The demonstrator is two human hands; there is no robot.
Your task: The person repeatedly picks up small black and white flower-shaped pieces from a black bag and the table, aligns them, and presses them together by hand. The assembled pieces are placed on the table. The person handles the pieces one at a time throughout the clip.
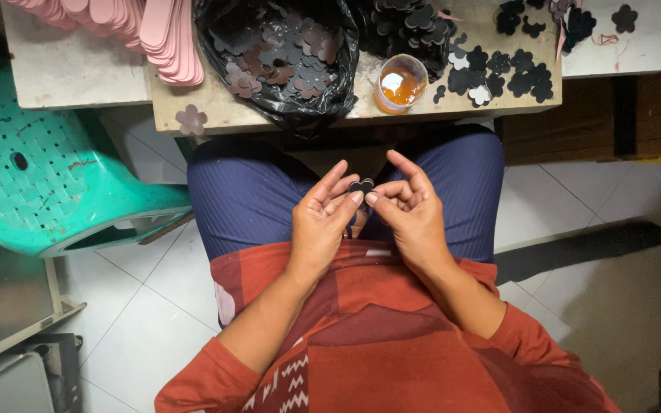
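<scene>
1. Two hands meet over the lap: the left hand (321,222) and right hand (411,210) pinch one small dark flower cutout (361,185) between their fingertips, other fingers loosely curled.
2. Flat, thin and lobed, the cutout has no clear long axis.
3. Beyond, the bench (216,107) carries a black plastic bag (284,61) of similar cutouts, a round cup of orange liquid (401,82) and pink strips (166,34).
</scene>
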